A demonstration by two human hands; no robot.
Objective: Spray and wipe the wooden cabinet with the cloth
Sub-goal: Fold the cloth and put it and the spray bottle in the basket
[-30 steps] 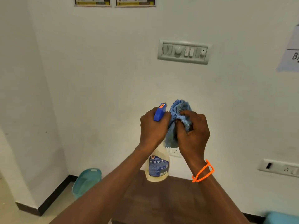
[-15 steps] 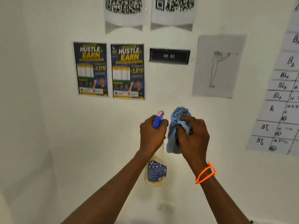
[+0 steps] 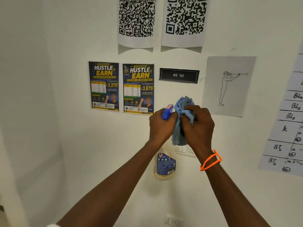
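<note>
My left hand (image 3: 161,126) is wrapped around the neck of a clear spray bottle (image 3: 164,164) with a blue trigger head and a blue label; the bottle hangs below my fist. Right beside it, my right hand (image 3: 198,126) grips a bunched blue cloth (image 3: 180,108), which sticks up above my fingers and hangs down between my hands. Both hands are held up in front of a white wall. An orange band circles my right wrist. The wooden cabinet is out of view.
The white wall carries two QR code sheets (image 3: 136,18), two dark posters (image 3: 104,86), a black sign (image 3: 179,75) reading WS 02, a line drawing (image 3: 229,86) and a handwritten chart (image 3: 290,120). A wall corner runs down the left.
The view has tilted upward: the wooden cabinet top, teal bins and switch panel dropped out of sight and the posters came in. Both hands keep their hold, close together.
</note>
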